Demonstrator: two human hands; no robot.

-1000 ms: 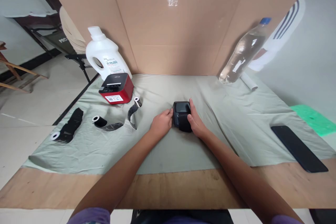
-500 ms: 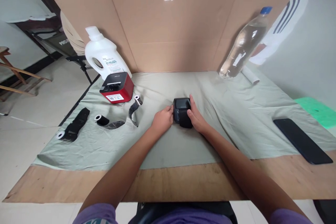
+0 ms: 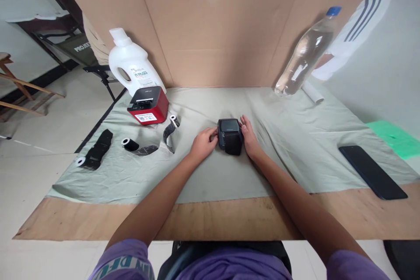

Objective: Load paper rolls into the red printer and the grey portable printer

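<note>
No writing on the small black printer can be read. Left hand and right hand clasp its sides, fingers curled, arms outstretched.

Single head cam, looks fwd and down, close over table

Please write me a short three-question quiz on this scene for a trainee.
1. True or false: both hands touch the black printer.
2. What lies nearest the right edge of the cloth? A) phone B) jug C) rolls
3. What colour is the printer in front of the jug?

Key
1. True: the left hand and right hand flank it.
2. A, the phone.
3. Red.
</note>
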